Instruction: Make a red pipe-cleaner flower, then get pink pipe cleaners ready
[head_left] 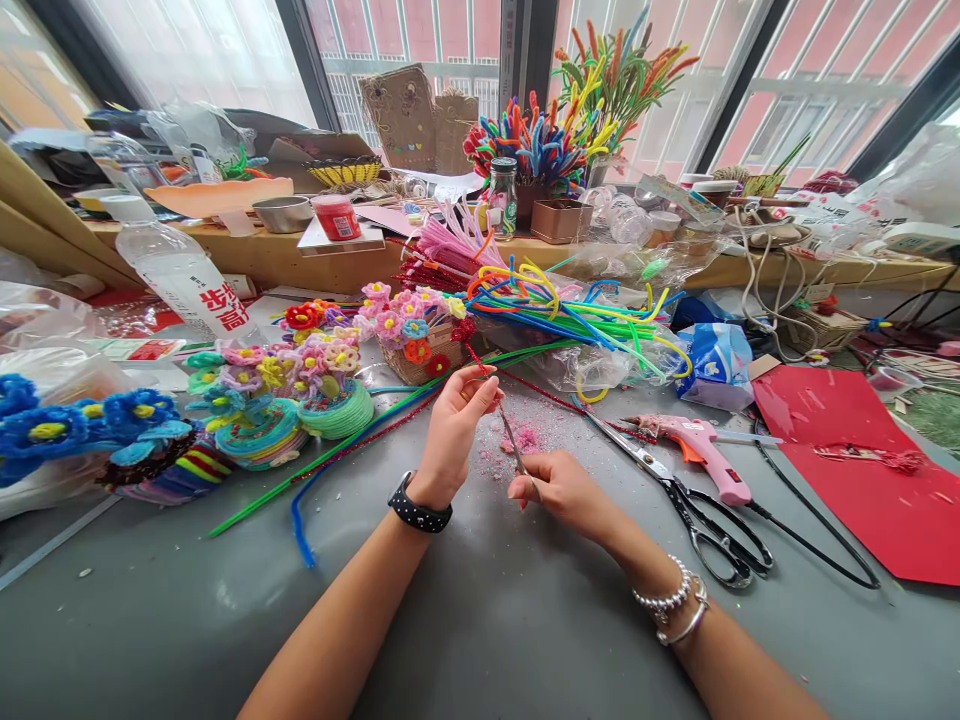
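Observation:
A thin red tinsel stem [478,357] is pinched between the fingertips of my left hand [454,425], which wears a black watch strap. My right hand [559,487] grips small scissors [515,446] whose blades point up toward the left fingertips. Pink and glittery clippings [525,438] lie on the grey table between and behind my hands. Long green stems [330,452] and a blue one [302,520] stretch out left of my left hand. To the right lie large black-handled scissors [694,510] and a pink glue gun [701,447].
Flower baskets [336,408] and blue fuzzy flowers [112,420] stand at the left, near a plastic bottle [184,275]. Bundled colourful stems [570,310] lie at the back. A black cable and red sheet [862,480] occupy the right, beside a blue tissue pack [715,362].

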